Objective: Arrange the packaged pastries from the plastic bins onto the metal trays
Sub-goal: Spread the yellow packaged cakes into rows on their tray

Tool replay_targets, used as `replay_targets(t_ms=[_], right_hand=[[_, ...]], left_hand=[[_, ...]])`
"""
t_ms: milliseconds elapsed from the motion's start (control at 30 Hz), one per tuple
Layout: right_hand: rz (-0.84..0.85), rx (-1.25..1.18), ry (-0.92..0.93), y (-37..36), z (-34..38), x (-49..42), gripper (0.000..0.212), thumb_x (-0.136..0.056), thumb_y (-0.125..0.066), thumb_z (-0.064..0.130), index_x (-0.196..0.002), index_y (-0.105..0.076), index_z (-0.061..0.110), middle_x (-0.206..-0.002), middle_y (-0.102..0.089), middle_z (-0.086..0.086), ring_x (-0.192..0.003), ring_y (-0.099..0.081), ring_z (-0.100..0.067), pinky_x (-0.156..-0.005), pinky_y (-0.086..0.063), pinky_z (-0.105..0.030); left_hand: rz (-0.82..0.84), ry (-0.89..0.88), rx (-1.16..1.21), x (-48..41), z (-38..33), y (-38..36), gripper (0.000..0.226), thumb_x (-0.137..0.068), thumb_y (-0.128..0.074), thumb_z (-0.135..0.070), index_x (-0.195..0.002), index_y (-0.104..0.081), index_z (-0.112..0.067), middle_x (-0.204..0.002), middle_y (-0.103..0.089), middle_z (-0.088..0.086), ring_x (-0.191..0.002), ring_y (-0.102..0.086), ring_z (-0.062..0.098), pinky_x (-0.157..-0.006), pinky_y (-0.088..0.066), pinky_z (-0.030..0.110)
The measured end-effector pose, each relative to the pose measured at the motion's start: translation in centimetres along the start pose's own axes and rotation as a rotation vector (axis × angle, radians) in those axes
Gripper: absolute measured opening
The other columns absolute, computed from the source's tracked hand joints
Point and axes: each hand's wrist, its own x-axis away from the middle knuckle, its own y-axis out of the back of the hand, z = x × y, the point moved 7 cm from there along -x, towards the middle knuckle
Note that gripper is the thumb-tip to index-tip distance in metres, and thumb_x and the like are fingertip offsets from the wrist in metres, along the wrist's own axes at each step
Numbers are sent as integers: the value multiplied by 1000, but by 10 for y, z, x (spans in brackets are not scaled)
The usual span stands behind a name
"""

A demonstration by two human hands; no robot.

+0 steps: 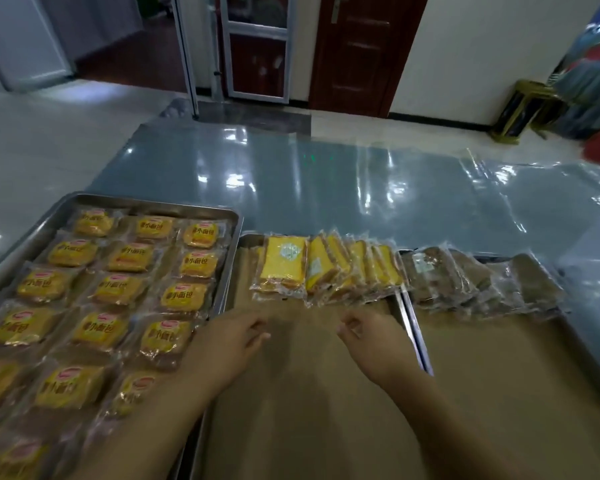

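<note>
Middle tray [250, 239], centre frame: 1 row of yellow cake packs [284, 268] leans along its far edge, with the paper liner [298, 393] bare below. Your left hand [234, 337] and right hand [373, 341] hover over the liner, each grip loosely curled and holding nothing. The packs look light and soft, their film slick, and they likely crush easily. Take them by the flat faces or sealed ends; don't squeeze.

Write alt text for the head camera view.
Left hand and right hand hover empty over the paper-lined middle tray, near its row of yellow cake packs. Left tray holds bread packs; right tray, brown packs.
</note>
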Motion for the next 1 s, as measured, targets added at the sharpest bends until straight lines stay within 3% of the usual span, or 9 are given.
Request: replay_targets(t_ms=[133, 333, 400, 467, 567, 733, 900, 1000], right_hand=[[-93, -60, 45, 11, 1, -29, 16, -88, -58, 24, -103, -63, 18, -100, -63, 1, -88, -59, -16, -75, -51, -35], [-121, -96, 121, 7, 27, -73, 37, -88, -60, 20, -125, -54, 20, -118, -57, 1, -101, -56, -15, -84, -50, -32], [-76, -76, 106, -1, 33, -87, 45, -89, -59, 20, -133, -47, 18, -128, -53, 0, -110, -52, -16, -90, -47, -31], [-42, -39, 93, -8, 38, -96, 50, -90, -58, 21, -137, -42, 18, -133, -48, -1, -114, -50, -17, -88, -43, -26], [-31, -28, 61, -16, 40, -105, 51, -91, -56, 21, -139, -39, 18, -136, -46, -1, -116, -49, -17, -85, -38, -22], [-48, -36, -1, -22, 34, -107, 45, -93, -52, 21, -136, -42, 18, -137, -46, 0, -119, -49, -16, -93, -46, -32], [-42, 93, 3, -29, 45, -110, 41, -94, -51, 26, -133, -46, 15, -135, -47, -1, -119, -47, -19, -86, -40, -26], [13, 295, -13, -42, 60, -113, 39, -93, -49, 36, -125, -50, 14, -130, -48, -5, -123, -40, -24, -89, -41, -33]], left_hand=[[74, -38, -148, -38, -2, -18, 39, -88, -59, -29, -127, -53, -27, -128, -50, -8, -117, -45, 14, -93, -39, 25], [117, -78, -228, -101, 5, -35, 60, -85, -62, -24, -139, -35, -25, -149, -27, -2, -137, -20, 20, -106, -31, 32], [196, -77, -258, -116, 12, -47, 68, -86, -60, -25, -144, -25, -27, -155, -13, -2, -143, -7, 23, -113, -23, 38], [266, -74, -281, -122, 19, -56, 69, -88, -57, -27, -146, -20, -30, -157, -9, -1, -143, -8, 24, -115, -19, 41], [246, -104, -335, -124, 25, -55, 60, -87, -56, -32, -141, -29, -30, -153, -22, -2, -137, -26, 24, -108, -30, 37], [89, -183, -280, -108, 21, -36, 35, -92, -48, -30, -127, -52, -22, -135, -51, 3, -117, -51, 27, -89, -44, 36], [-97, -62, -86, -94, 36, 4, 35, -97, -43, -30, -130, -49, -21, -119, -62, 5, -98, -61, 25, -72, -48, 34], [-156, -22, -34, -91, 41, 24, 36, -96, -44, -26, -131, -50, -17, -112, -65, 10, -91, -61, 28, -70, -48, 35]])
